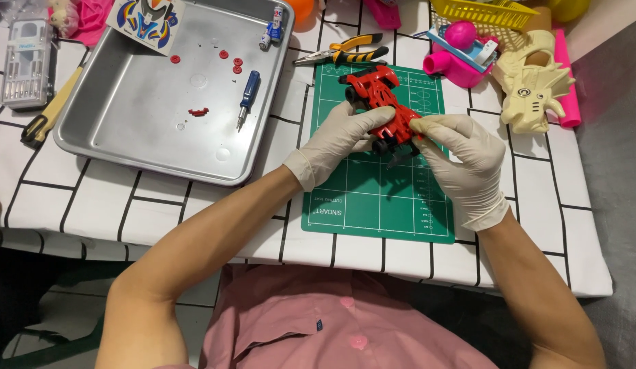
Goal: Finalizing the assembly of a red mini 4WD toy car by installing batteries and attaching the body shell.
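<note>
A red toy race car [379, 96] with black wheels rests on a green cutting mat [379, 198]. My left hand [335, 140], in a pale glove, grips the car's near end from the left. From the right, my gloved right hand [461, 160] pinches the same end with thumb and fingers. The car's rear part is partly hidden under my fingers.
A metal tray [127, 130] at the left holds a blue screwdriver [247, 96] and small red parts [198, 111]. Yellow-handled pliers [345, 51] lie behind the mat. A cream toy dinosaur head [533, 89], pink toys [461, 58] and a yellow basket [489, 12] sit at the back right. A tool case [28, 61] is far left.
</note>
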